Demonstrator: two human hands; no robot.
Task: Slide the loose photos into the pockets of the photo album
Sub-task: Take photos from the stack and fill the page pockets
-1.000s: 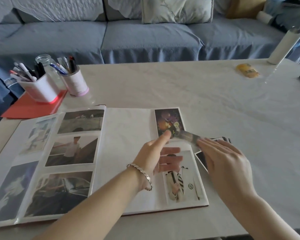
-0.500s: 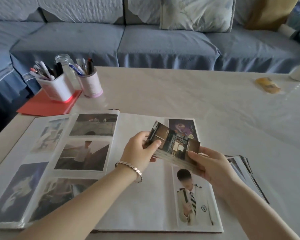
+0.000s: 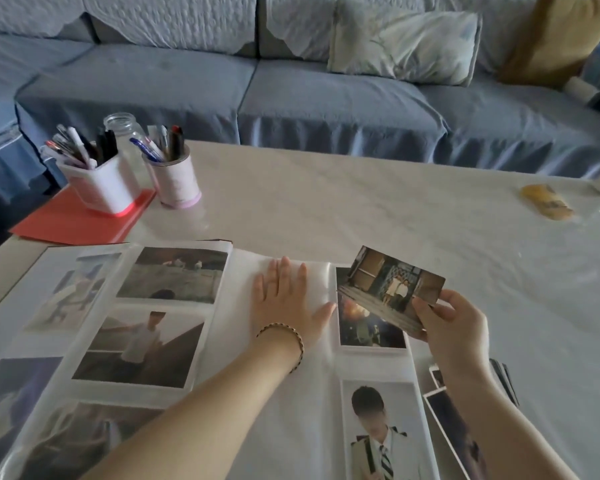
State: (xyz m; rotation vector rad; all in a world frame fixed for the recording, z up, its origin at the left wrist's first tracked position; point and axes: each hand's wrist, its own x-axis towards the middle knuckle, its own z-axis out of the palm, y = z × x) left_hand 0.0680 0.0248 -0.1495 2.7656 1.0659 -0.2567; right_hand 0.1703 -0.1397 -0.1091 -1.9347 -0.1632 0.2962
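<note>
The photo album (image 3: 243, 341) lies open on the table, its left page full of photos. On the right page, two photos sit in the right-hand pockets and the left pockets look bare. My left hand (image 3: 286, 301) rests flat, fingers spread, on an upper clear pocket of the right page. My right hand (image 3: 452, 322) holds a loose photo (image 3: 392, 284) of two people by its lower right corner, tilted above the page's top right pocket. More loose photos (image 3: 458, 434) lie in a pile beside the album's right edge, partly hidden by my right forearm.
Two white pen holders (image 3: 101, 181) and a glass jar (image 3: 125, 133) stand on a red folder (image 3: 73, 220) at the table's back left. A yellow packet (image 3: 546, 202) lies at the far right. A blue sofa (image 3: 291, 95) runs behind the table.
My left hand let go of the photo and dropped flat onto the right page. My right hand now holds the photo alone, further right.
</note>
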